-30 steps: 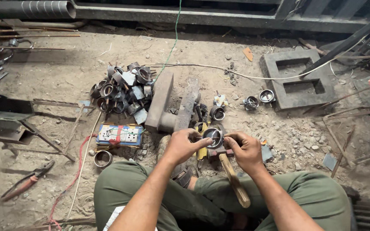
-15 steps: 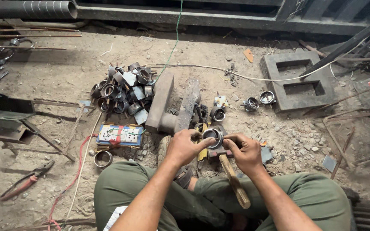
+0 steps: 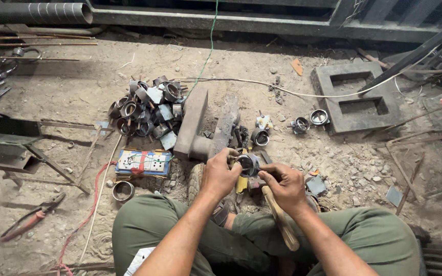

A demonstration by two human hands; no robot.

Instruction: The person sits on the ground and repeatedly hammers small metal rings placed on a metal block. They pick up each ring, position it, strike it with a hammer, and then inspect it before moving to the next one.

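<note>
The left hand (image 3: 220, 175) and the right hand (image 3: 284, 185) are both closed around a short round metal ring piece (image 3: 247, 164), held between them just above the person's knees. A wooden hammer handle (image 3: 280, 221) lies beneath the right hand, running across the olive-green trousers. Just ahead on the dirt floor (image 3: 67, 102) stands a rusty steel block (image 3: 208, 128). Left of it lies a heap of similar metal ring pieces (image 3: 144, 110), with a white switch box (image 3: 143, 162) nearer. A grey hollow concrete block (image 3: 356, 99) sits well to the right.

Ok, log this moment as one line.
left hand: holds metal ring | right hand: touches ring, wooden-handled hammer under it | seated on ground
</note>
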